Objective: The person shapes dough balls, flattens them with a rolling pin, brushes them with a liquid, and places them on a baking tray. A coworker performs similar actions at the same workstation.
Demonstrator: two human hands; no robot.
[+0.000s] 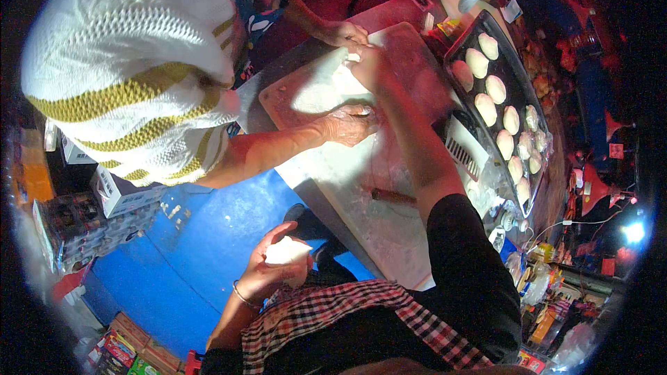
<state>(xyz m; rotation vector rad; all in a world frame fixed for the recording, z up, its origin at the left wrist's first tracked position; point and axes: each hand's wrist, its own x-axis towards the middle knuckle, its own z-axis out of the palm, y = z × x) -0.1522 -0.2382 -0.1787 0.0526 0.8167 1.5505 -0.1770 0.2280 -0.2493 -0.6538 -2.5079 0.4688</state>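
Observation:
My left hand (279,268), palm up with a bracelet at the wrist, holds a piece of white dough (287,251) near my checked apron. My right arm stretches across the work board. My right hand (369,69) is over white dough (346,80) at the board's far part; its fingers are partly hidden, so its grip is unclear. Close to its fingertips is another hand (346,34). A co-worker's hand (351,124) rests nearer on the floured board (422,78). A short dark rod (393,196), perhaps a rolling pin, lies on the light work surface (385,234).
To the right stands a black tray (471,114) with several pale dough pieces (485,109). A slotted white tool (465,148) lies beside it. A co-worker in a white and mustard knit top (135,83) leans in from the left. Boxes (122,192) stand at lower left.

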